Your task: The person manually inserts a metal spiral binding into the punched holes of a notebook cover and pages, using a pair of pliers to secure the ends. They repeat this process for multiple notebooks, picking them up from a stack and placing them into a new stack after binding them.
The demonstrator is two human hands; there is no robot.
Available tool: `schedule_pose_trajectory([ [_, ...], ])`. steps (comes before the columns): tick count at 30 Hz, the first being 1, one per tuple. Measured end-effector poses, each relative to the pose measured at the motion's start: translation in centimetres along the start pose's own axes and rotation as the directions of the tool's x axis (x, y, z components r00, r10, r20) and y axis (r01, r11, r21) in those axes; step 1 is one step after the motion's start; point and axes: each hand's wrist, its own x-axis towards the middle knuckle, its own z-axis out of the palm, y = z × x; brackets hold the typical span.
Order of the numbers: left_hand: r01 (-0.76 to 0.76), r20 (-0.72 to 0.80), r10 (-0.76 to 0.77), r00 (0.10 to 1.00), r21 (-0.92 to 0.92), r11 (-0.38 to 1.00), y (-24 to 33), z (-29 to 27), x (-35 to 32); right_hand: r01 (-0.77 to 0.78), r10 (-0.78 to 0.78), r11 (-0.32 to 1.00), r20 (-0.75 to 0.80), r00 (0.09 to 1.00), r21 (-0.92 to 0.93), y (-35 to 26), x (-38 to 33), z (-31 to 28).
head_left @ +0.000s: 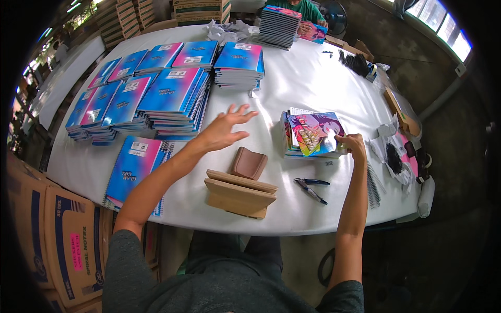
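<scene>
My left hand [227, 129] is in the air above the middle of the table, fingers spread and holding nothing. My right hand [355, 146] pinches the right edge of a notebook [316, 133] with a colourful cartoon cover, on top of a short stack. Between my forearms stand a brown curved block [248, 163] and a wooden stand [240, 194] made of boards. Pliers [312, 190] with dark handles lie partly spread below the stack. Beside my right forearm are loose spiral wires [373, 185].
Several piles of blue-and-pink spiral notebooks [172, 91] fill the table's left side. Across the table, a person in green [300, 10] handles notebooks beside a tall stack [278, 28]. Black coils [394, 158] and crumpled paper lie at right. Cardboard boxes [70, 245] stand at lower left.
</scene>
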Motion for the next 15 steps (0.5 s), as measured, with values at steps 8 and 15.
schedule_pose_trajectory([
  [8, 0.192, 0.182, -0.114, 0.977, -0.504, 0.842, 1.2, 4.6, 5.8, 0.229, -0.263, 0.964, -0.381, 0.887, -0.131, 0.6, -1.1, -0.9],
  [15, 0.074, 0.096, 0.010, 0.995, -0.832, 0.551, 2.1, 3.0, 4.3, 0.592, -0.316, 0.614, -0.526, 0.790, 0.522, -10.8, -16.3, 1.4],
])
